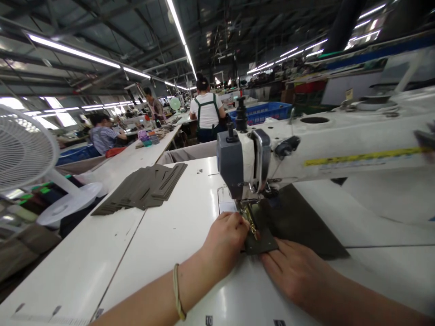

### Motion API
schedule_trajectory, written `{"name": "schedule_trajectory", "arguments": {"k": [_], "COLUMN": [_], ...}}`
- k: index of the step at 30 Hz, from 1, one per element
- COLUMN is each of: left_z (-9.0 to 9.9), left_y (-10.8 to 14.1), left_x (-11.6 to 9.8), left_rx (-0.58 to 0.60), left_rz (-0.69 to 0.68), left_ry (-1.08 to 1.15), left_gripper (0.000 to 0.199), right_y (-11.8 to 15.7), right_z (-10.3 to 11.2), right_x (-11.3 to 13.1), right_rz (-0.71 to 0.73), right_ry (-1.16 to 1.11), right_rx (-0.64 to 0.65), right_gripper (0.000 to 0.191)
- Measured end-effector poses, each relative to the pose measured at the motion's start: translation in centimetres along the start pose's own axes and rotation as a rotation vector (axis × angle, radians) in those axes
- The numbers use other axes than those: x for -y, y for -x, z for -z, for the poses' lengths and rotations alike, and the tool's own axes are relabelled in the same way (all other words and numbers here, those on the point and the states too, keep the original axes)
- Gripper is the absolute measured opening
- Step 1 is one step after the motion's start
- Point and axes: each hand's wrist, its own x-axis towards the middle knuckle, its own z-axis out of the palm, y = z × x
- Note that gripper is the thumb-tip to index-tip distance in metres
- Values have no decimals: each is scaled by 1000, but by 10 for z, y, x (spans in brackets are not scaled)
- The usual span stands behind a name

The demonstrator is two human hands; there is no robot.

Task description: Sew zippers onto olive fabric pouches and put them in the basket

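Under the head of a white sewing machine lies a small dark grey-green fabric piece, with a larger dark fabric panel to its right. My left hand is closed at the left edge of the small piece, close to a brass-coloured metal part by the needle area; its fingertips are partly hidden. At the small piece's lower right corner, my right hand lies low with fingers stretched out, the tips partly under the fabric.
A stack of dark fabric pieces lies on the white table to the left. Beyond it stands a white fan. Farther back are a blue crate and several people at other tables.
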Motion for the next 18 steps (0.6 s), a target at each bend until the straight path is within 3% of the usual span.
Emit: {"name": "schedule_trajectory", "arguments": {"k": [10,15,18], "left_z": [-4,5,12], "left_y": [-6,2,5], "left_x": [13,4,-5], "left_rx": [43,39,44], "left_rz": [57,82,164], "left_ry": [-5,50,98], "left_gripper": [13,13,19], "right_y": [-5,-6,-15], "right_z": [-6,-2,-6], "right_x": [-15,-22,-32], "right_rz": [-33,-241,-427], "right_ry": [-45,-201,-270], "right_rx": [-5,42,179], "right_gripper": [28,18,14]}}
